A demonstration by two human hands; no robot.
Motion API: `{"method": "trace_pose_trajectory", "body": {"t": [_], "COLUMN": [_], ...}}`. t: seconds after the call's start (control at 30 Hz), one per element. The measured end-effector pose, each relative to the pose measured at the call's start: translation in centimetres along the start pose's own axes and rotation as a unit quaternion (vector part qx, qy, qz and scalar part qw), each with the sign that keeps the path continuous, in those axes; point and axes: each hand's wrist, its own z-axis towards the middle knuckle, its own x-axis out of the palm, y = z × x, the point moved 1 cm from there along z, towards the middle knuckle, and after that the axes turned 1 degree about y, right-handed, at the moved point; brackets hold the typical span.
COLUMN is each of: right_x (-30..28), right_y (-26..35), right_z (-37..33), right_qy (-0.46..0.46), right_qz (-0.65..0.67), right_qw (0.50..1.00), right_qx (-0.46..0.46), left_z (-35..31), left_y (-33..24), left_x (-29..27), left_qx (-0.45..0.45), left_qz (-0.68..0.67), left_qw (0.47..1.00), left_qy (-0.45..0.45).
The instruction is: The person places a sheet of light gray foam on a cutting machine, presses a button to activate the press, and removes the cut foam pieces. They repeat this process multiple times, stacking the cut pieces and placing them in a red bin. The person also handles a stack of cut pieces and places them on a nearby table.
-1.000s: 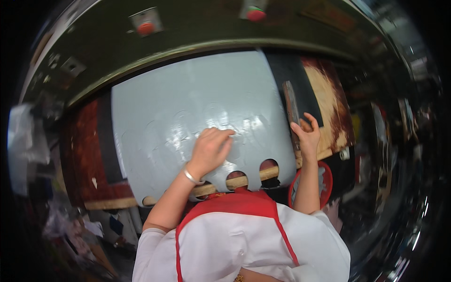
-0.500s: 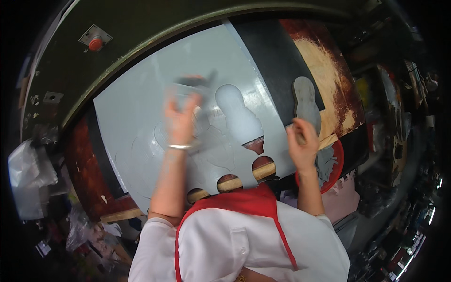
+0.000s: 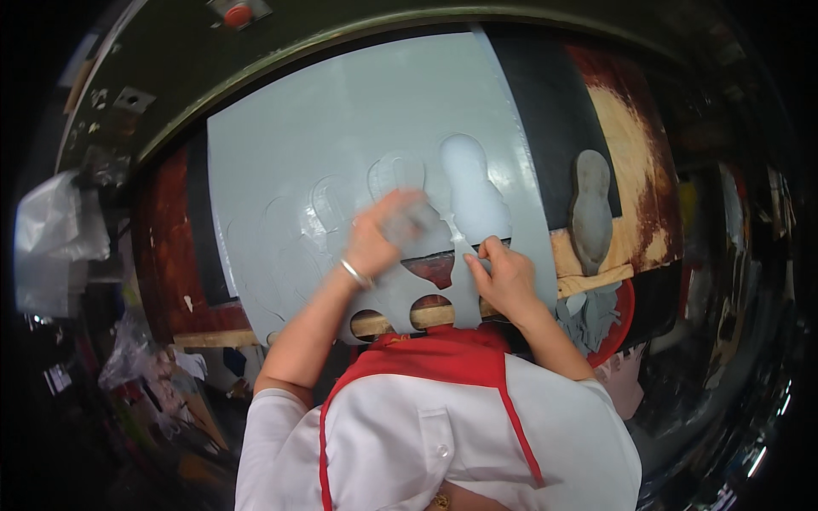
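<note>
The half-curled right hand (image 3: 509,279) touches a grey sheet (image 3: 345,111). Leftward, the bent left hand (image 3: 380,232) blurs. I cannot tell either's hold.

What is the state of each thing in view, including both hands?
Grey sheet, spread out, cut through in places
Sole-shaped block, lying unheld
Red basin, holding grey scraps
Left hand, curled, blurred; grip unclear
Right hand, half closed, at sheet
Red button, pressed or not unclear
</note>
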Motion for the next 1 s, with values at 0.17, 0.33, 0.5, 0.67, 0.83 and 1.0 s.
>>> {"method": "trace_pose_trajectory", "body": {"t": [0.17,0.33,0.5,0.67,0.83,1.0], "right_x": [-0.9,2.4,6.4,5.7,5.2,7.1], "right_y": [2.3,5.4,5.3,6.0,9.8,11.9], "right_z": [-0.1,0.6,3.2,1.7,-0.7,0.1], "right_qy": [-0.069,0.034,0.26,0.134,-0.066,-0.042], "right_qz": [-0.007,0.127,0.404,0.412,0.125,-0.006], "right_qw": [0.994,0.986,0.869,0.887,0.988,0.998], "right_qx": [-0.082,-0.099,0.12,0.162,-0.054,-0.053], "left_z": [0.9,-3.6,-6.1,-4.2,-2.8,-5.2], "left_y": [0.3,1.5,5.1,5.7,7.6,7.3], "left_x": [-12.4,-8.1,-2.7,-6.0,-15.6,-14.5], "left_qx": [0.084,0.204,0.209,0.057,0.005,0.184], "left_qz": [-0.37,0.194,0.184,-0.114,-0.424,-0.309], "left_qw": [0.868,0.956,0.958,0.992,0.882,0.925], "left_qy": [-0.322,0.083,0.073,0.009,-0.207,-0.12]}}
